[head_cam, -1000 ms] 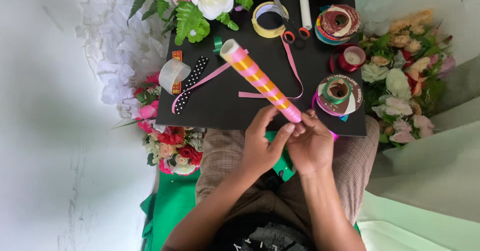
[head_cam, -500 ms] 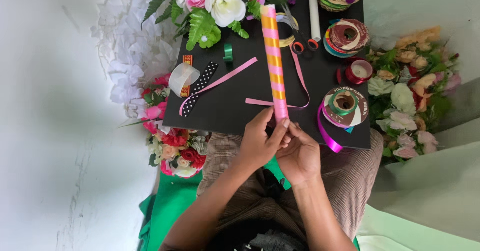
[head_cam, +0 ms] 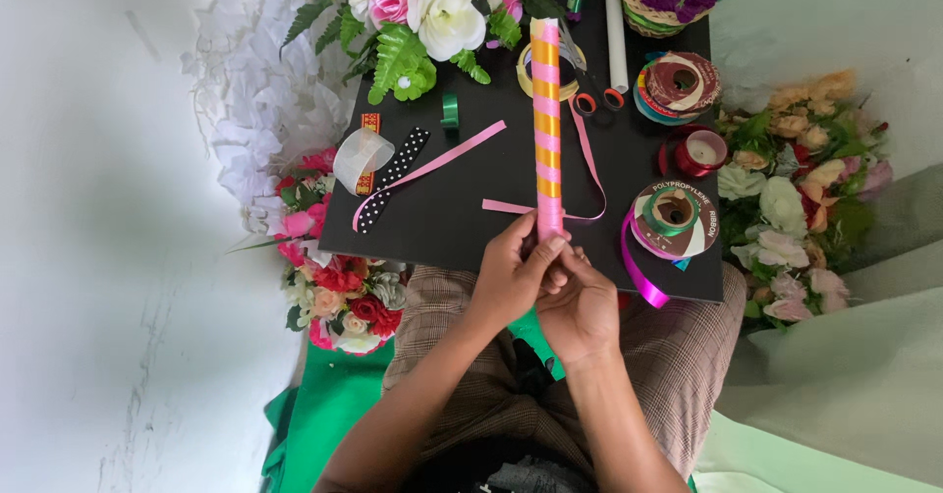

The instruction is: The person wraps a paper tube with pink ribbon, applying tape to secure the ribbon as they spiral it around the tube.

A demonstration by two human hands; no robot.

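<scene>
- The left hand (head_cam: 511, 282) and the right hand (head_cam: 580, 306) meet at lower centre of the frame; both are closed around the near end of a long tube wrapped in pink and gold striped ribbon (head_cam: 546, 120); the tube runs straight up the middle of the frame over the black table (head_cam: 442, 218).
- A loose pink ribbon strip (head_cam: 442, 159) lies on the table left of the tube, beside a black polka-dot ribbon (head_cam: 391, 179) and a clear tape roll (head_cam: 360, 157).
- Right of the tube sits a ribbon spool with magenta ribbon trailing off it (head_cam: 674, 220); above it, a small red candle holder (head_cam: 702, 151) and a stack of ribbon spools (head_cam: 676, 84).
- A bouquet of white and pink artificial flowers with green leaves (head_cam: 432, 12) fills the upper centre; more pale flowers (head_cam: 796, 189) crowd the right edge.
- A green paper piece (head_cam: 535, 336) shows under the hands.
</scene>
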